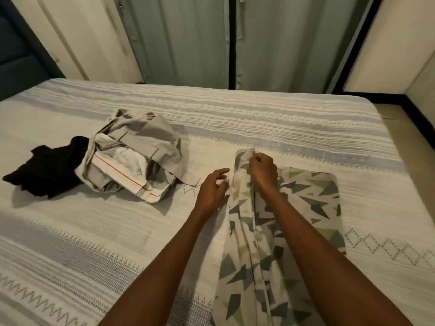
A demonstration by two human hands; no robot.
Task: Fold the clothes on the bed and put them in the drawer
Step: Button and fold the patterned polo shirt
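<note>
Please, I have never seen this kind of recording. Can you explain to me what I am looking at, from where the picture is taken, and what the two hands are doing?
There is no machine here. A person wears a camera on the head, so the single picture looks forward and down over their own arms.

The surface is a bed with a striped cover. On it lie a black garment and, touching it, a crumpled grey and white pile of clothes.

In front of the person is a patterned cloth with grey and green triangles. The right hand pinches its far edge. The left hand is beside the cloth's left edge with relaxed fingers and grips nothing.

The clothes look not yet folded. No drawer is clearly visible.
</note>
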